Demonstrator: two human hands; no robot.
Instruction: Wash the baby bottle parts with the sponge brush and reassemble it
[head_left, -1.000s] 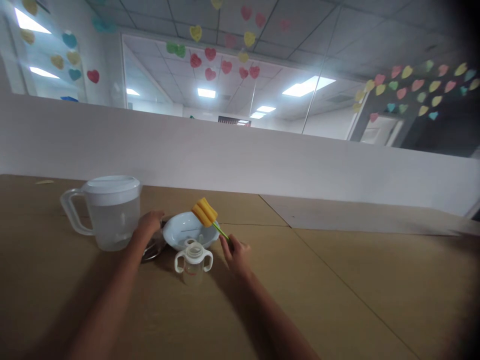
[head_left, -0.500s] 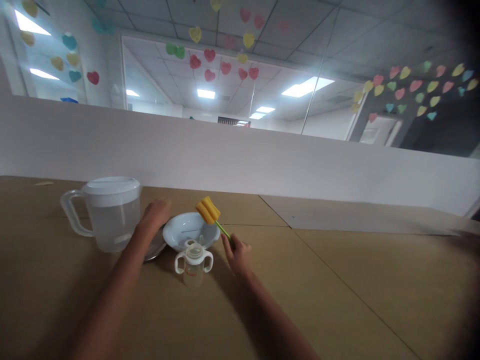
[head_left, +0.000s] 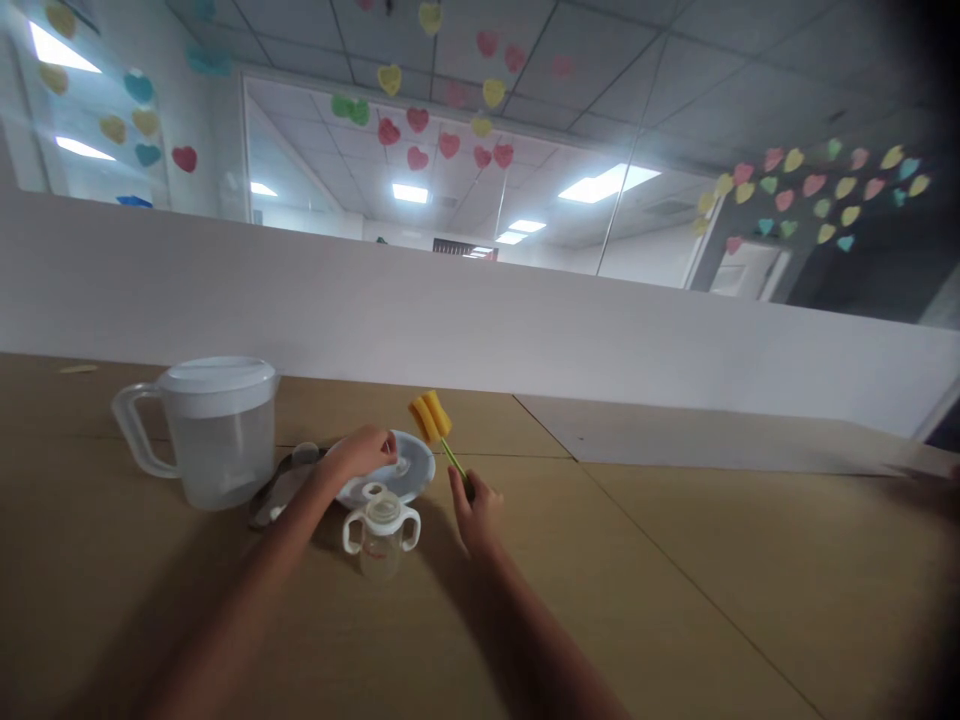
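Note:
My left hand (head_left: 363,452) hovers over the white bowl (head_left: 422,472) with its fingers pinched together. Whatever they hold, if anything, is too small to make out. A small translucent piece shows in the bowl beside the fingertips. In my right hand (head_left: 478,508) is the green handle of a bottle brush, wrapped by the fingers. Its yellow sponge head (head_left: 430,416) points up, above and right of the bowl. Before the bowl stands an open clear baby bottle (head_left: 381,548) with two white handles. A white ring (head_left: 373,490) sits behind the bottle's mouth.
A lidded translucent pitcher (head_left: 221,450) stands at the left, its handle facing left. Between pitcher and bowl lies a dark-rimmed tray (head_left: 262,508) with clear and white small parts on it, partly behind my left forearm. A white wall (head_left: 465,320) runs along the table's back.
My left hand has moved right, from the tray to above the bowl. The parts on the tray now show more. My right hand has turned the brush more upright, its head shifting right.

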